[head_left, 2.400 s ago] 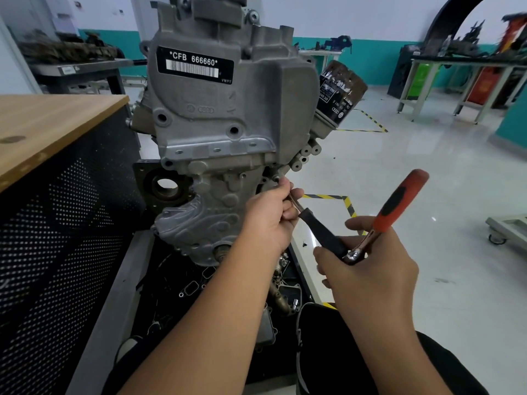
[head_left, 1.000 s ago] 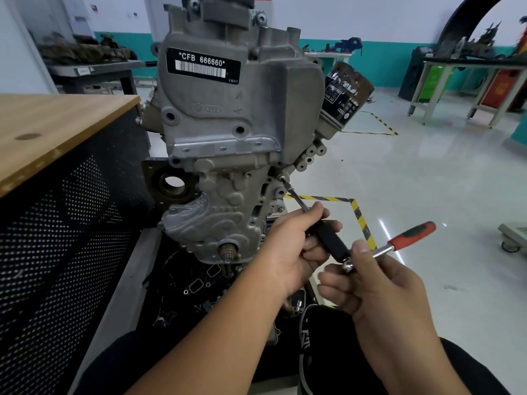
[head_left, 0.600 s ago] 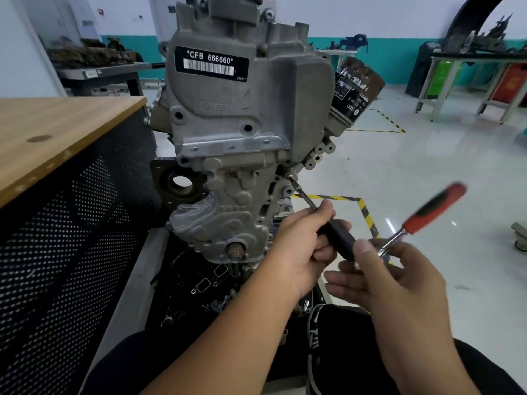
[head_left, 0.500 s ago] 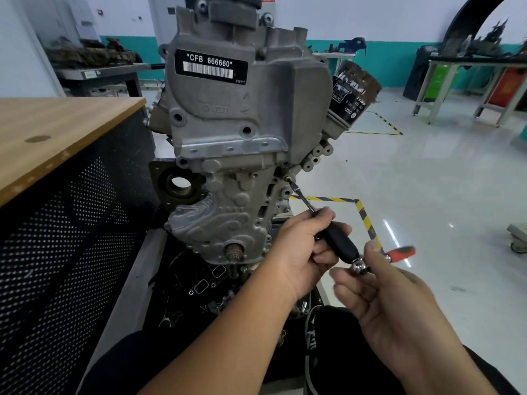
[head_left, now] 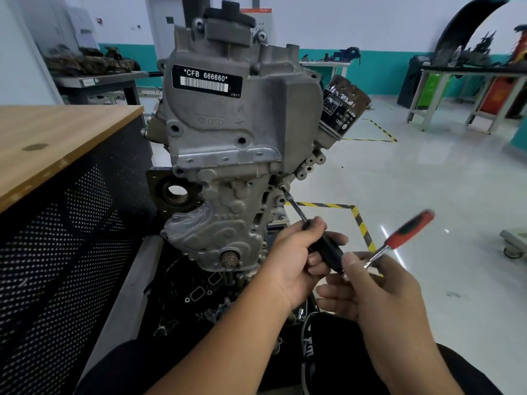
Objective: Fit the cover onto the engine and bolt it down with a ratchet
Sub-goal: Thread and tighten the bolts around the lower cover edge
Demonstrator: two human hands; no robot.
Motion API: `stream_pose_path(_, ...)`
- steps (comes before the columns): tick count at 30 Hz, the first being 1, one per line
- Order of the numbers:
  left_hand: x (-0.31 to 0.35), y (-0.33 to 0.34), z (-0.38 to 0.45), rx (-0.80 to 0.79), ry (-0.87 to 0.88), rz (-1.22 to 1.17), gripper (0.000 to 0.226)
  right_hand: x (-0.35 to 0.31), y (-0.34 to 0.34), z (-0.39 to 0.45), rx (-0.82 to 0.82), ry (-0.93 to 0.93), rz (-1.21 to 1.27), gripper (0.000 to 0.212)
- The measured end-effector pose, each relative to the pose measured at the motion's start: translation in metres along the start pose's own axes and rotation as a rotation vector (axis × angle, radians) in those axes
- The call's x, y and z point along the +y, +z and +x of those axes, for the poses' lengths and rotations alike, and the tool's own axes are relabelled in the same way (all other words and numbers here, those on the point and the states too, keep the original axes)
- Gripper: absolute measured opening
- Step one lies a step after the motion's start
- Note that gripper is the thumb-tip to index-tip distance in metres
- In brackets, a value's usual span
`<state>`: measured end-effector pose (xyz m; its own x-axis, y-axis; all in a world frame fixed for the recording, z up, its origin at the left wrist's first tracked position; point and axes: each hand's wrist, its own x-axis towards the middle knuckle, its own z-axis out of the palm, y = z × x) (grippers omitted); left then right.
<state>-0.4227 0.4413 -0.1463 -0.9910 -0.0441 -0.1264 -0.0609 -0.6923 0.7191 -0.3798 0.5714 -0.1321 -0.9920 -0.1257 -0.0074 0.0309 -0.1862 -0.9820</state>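
Your left hand [head_left: 293, 258] grips the stiff extension [head_left: 296, 208]; your right hand [head_left: 379, 289] grasps the ratchet [head_left: 399, 238], handle at 2 o'clock. Rigid steel; hold near the head.

The ratchet [head_left: 399, 238] handle, at 2 o'clock from the right hand [head_left: 379, 289], is motion-blurred. Its head is hidden behind the thumb. The extension bar [head_left: 296, 208] tip at the cover [head_left: 228, 223] is too small to resolve; it possibly seats on a bolt. Both forearms are cut off at 6 o'clock.
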Motion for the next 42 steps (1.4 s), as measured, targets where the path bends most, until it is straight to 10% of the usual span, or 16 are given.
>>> stream_pose_path(4,0.001,0.006,0.0,0.043,0.036,0.011,0.02,0.003,-0.006,0.0,0.062,-0.414,-0.548,0.033)
stream_pose_path(12,0.009,-0.001,0.004,0.094,0.041,0.028,0.012,-0.002,0.005,-0.007,-0.029,0.202,0.213,0.027)
stream_pose_path(18,0.008,-0.002,0.008,0.096,0.058,0.02,0.018,-0.005,0.001,-0.009,0.011,-0.237,-0.467,0.03)
stream_pose_path(24,0.027,-0.01,0.027,0.218,0.063,-0.111,0.036,-0.004,0.011,-0.004,-0.051,0.201,0.257,0.022)
stream_pose_path(38,0.04,-0.014,0.063,0.343,0.163,-0.2,0.022,0.006,0.007,-0.009,0.021,-0.25,-0.39,0.04)
stream_pose_path(42,0.041,-0.014,0.064,0.378,0.177,-0.189,0.018,-0.004,0.008,-0.005,-0.049,0.121,0.114,0.015)
